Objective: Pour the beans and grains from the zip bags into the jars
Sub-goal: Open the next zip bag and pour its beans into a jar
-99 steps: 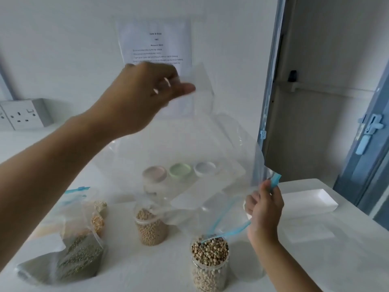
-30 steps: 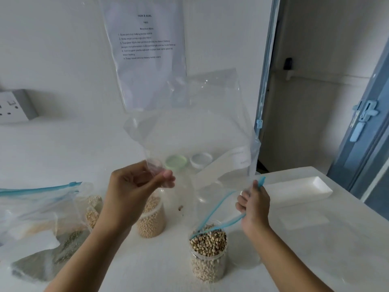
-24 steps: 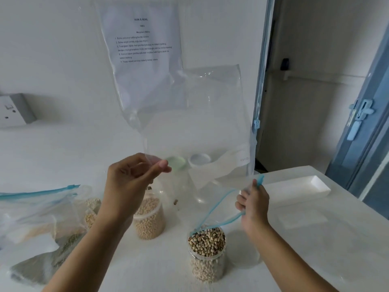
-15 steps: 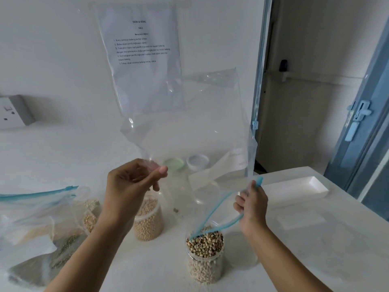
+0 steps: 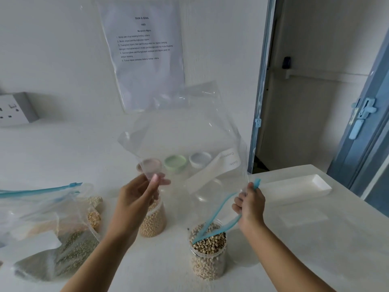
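The left hand (image 5: 136, 199) pinches one lower corner of a clear zip bag (image 5: 185, 133) between thumb and curled fingers, and the right hand (image 5: 249, 204) has its fingers curled tight around the end of the bag's blue zip strip (image 5: 219, 220). The bag is held up between the two hands, above the tabletop (image 5: 147, 270), upside down with its closed bottom edge highest. It looks empty: thin, glossy, crinkled film that the wall and lids show through, with a white label strip slanting across one face. The open zip strip hangs in two soft blue loops whose lowest point reaches the mouth of a jar (image 5: 208, 256) just in front of the right hand. That jar is a round, clear plastic cylinder, filled to the rim with small cream beans that have dark eyes. A second jar (image 5: 152, 220) of the same shape stands behind the left hand, holding smooth, pale, round beans. Three round lids, pinkish (image 5: 149, 164), green (image 5: 175, 161) and white (image 5: 200, 158), lie in a row near the wall, seen through the film. To the left lies a heap of other zip bags (image 5: 48, 228) holding green and tan grains. A shallow white rectangular tray (image 5: 294, 187) sits to the right, and a printed sheet (image 5: 143, 53) in a shiny sleeve hangs on the wall.
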`<state>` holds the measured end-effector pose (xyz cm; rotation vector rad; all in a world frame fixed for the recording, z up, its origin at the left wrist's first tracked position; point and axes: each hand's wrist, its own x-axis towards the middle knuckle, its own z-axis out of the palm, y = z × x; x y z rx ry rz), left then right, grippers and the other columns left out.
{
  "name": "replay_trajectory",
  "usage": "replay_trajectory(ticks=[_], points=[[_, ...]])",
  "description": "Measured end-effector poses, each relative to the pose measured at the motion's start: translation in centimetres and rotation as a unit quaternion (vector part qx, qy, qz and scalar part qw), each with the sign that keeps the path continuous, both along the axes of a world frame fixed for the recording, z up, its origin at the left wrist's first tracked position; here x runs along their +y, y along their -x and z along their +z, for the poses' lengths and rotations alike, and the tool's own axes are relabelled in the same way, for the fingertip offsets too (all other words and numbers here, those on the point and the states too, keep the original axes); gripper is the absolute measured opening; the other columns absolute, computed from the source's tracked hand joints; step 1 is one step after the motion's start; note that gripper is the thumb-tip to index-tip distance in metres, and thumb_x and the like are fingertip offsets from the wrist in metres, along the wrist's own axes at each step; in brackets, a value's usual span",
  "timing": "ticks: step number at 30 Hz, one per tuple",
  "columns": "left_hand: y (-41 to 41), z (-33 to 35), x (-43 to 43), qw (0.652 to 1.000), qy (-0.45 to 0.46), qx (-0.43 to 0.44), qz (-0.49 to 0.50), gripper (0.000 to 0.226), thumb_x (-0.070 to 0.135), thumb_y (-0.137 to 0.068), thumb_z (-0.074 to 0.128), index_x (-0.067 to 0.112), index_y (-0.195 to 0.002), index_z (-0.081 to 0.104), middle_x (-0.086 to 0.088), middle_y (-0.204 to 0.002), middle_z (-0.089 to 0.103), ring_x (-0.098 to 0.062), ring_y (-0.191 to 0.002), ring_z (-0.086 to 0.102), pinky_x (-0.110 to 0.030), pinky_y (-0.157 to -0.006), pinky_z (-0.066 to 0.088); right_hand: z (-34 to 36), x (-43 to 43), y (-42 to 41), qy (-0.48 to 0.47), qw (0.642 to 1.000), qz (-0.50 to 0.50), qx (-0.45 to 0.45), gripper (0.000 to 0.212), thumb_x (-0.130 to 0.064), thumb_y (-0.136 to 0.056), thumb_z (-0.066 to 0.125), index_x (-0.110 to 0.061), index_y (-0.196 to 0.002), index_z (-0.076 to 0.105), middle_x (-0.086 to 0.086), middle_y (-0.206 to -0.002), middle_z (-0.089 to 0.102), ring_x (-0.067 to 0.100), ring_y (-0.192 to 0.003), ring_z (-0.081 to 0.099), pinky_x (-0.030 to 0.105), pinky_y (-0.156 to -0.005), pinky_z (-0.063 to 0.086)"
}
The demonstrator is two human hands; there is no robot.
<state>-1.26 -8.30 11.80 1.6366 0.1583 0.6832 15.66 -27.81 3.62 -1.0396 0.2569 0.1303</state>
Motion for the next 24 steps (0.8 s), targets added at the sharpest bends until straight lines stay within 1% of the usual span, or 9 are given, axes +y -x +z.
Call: replay_trajectory(ticks=[2,4,6,8,11,14,17,22,24], points=[[0.8,-1.0,0.3,1.0,0.009,0.014,-0.01,0.044,0.046,-0.093,0.056,0.01,-0.116,0.07,-0.008,-0.105,0.077,-0.015,-0.066,0.055,-0.017,-0.062,0.049,0.0,0.3,0.1,0.003,1.0,-0.006,-0.007,0.032,-0.033,-0.109,0.043,-0.018,-0.081,0.041,-0.004,-0.057,0.031,0.008,-0.045,0.026,0.022,-0.042,0.025],[1.5,-2.0,0.4,0.998,0.009,0.03,-0.05,0.052,0.055,-0.091,0.068,0.011,-0.119,0.067,-0.008,-0.108,0.076,-0.016,-0.068,0.059,-0.02,-0.063,0.052,0.0,0.5,0.2,-0.003,1.0,-0.007,-0.014,0.032,-0.032,-0.109,0.043,-0.018,-0.08,0.041,-0.005,-0.056,0.031,0.008,-0.045,0.026,0.022,-0.042,0.026],[1.9,-3.2,0.0,0.995,-0.013,0.065,-0.07,0.042,0.038,-0.09,0.076,0.011,-0.121,0.065,-0.008,-0.109,0.076,-0.017,-0.076,0.064,-0.023,-0.069,0.054,0.0,0.6,0.2,-0.005,1.0,-0.007,-0.019,0.032,-0.032,-0.109,0.043,-0.019,-0.08,0.041,-0.006,-0.055,0.031,0.008,-0.044,0.026,0.022,-0.042,0.026],[1.9,-4.6,-0.4,0.994,-0.015,0.088,-0.063,0.033,0.022,-0.087,0.075,0.011,-0.117,0.066,-0.01,-0.106,0.076,-0.022,-0.085,0.069,-0.025,-0.075,0.056,0.1,0.6,0.1,-0.012,1.0,-0.006,-0.024,0.033,-0.033,-0.109,0.043,-0.02,-0.079,0.04,-0.007,-0.055,0.03,0.007,-0.044,0.024,0.022,-0.042,0.024],[1.4,-5.7,-1.0,0.996,-0.016,0.082,-0.032,0.025,0.015,-0.08,0.078,0.006,-0.103,0.074,-0.011,-0.099,0.077,-0.035,-0.091,0.072,-0.033,-0.081,0.06,0.5,0.7,0.1,-0.03,0.999,0.001,-0.034,0.035,-0.032,-0.109,0.043,-0.021,-0.077,0.038,-0.008,-0.054,0.028,0.007,-0.044,0.023,0.021,-0.041,0.022],[0.6,-5.0,-1.2,0.999,-0.026,0.042,0.005,0.018,0.013,-0.076,0.081,0.0,-0.089,0.076,-0.01,-0.092,0.077,-0.03,-0.079,0.072,-0.029,-0.074,0.059,0.6,0.6,-0.2,-0.044,0.998,0.006,-0.051,0.035,-0.031,-0.11,0.042,-0.021,-0.077,0.038,-0.008,-0.054,0.027,0.006,-0.043,0.022,0.02,-0.04,0.021],[-0.1,-4.1,-1.7,0.996,-0.079,0.04,-0.009,0.009,0.015,-0.074,0.084,0.01,-0.081,0.08,-0.004,-0.089,0.079,-0.024,-0.081,0.074,-0.029,-0.076,0.059,0.0,0.5,-0.6,-0.051,0.998,0.005,-0.023,0.035,-0.032,-0.11,0.042,-0.021,-0.077,0.038,-0.006,-0.056,0.027,0.007,-0.044,0.022,0.021,-0.039,0.021],[-1.9,-2.9,-2.6,0.995,-0.082,0.042,-0.033,0.01,0.015,-0.077,0.084,0.01,-0.085,0.08,-0.004,-0.088,0.079,-0.012,-0.073,0.07,-0.023,-0.069,0.055,-1.2,0.4,-0.9,-0.054,0.998,-0.002,0.024,0.031,-0.031,-0.11,0.039,-0.019,-0.082,0.04,-0.004,-0.058,0.026,0.008,-0.042,0.021,0.021,-0.037,0.02],[-2.2,-2.8,-2.5,0.998,-0.055,0.029,-0.023,0.012,0.016,-0.077,0.083,0.011,-0.087,0.08,-0.003,-0.09,0.079,-0.01,-0.072,0.069,-0.021,-0.066,0.054,-1.5,0.1,-1.2,-0.06,0.998,0.001,0.032,0.027,-0.03,-0.11,0.039,-0.018,-0.086,0.043,-0.003,-0.059,0.026,0.007,-0.04,0.022,0.021,-0.037,0.021]])
